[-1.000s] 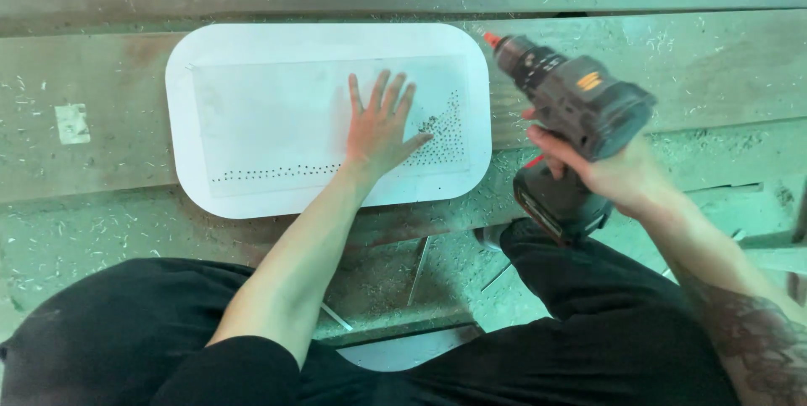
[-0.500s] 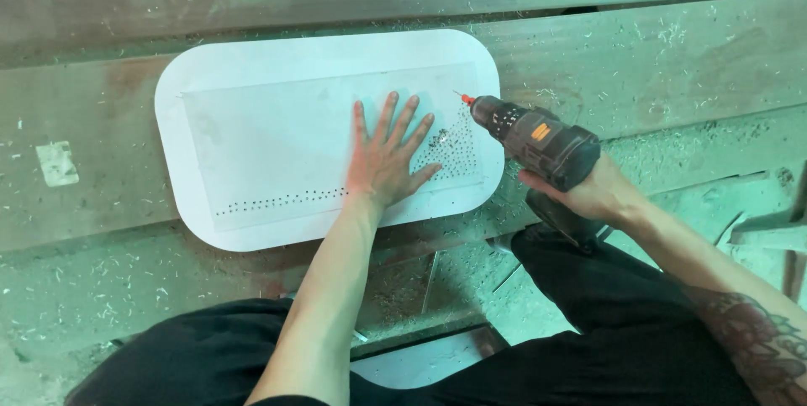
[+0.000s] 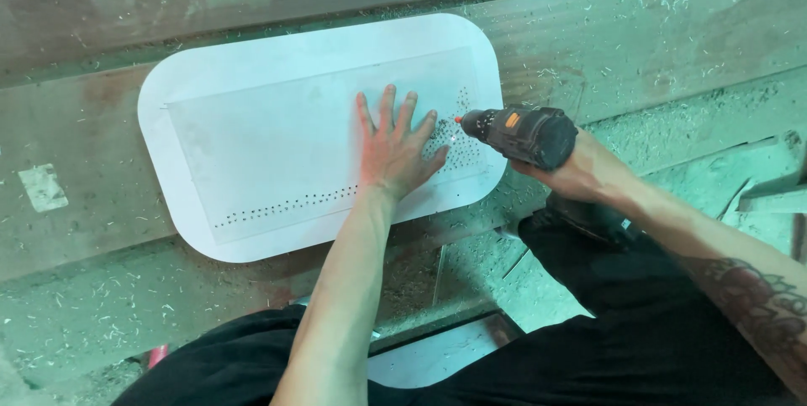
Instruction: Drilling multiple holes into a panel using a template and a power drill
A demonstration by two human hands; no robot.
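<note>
A white rounded-corner panel (image 3: 252, 112) lies flat on a worn wooden bench. Rows of small drilled holes run along its near edge and up its right side. My left hand (image 3: 393, 147) presses flat on the panel, fingers spread, just left of the holes at the right. My right hand (image 3: 588, 172) grips a black cordless drill (image 3: 521, 135) with an orange label. The drill points left, and its bit tip touches the panel among the holes, close beside my left fingertips.
The wooden bench (image 3: 656, 36) is strewn with shavings and dust. A gap and a lower plank (image 3: 756, 196) lie at the right. A scrap of pale tape (image 3: 42, 187) sticks to the bench at the left. My dark-clothed legs fill the bottom of the view.
The drill has swung down and left from being held up beside the panel, and its bit now meets the panel near my left fingers. My left hand has stayed flat on the panel.
</note>
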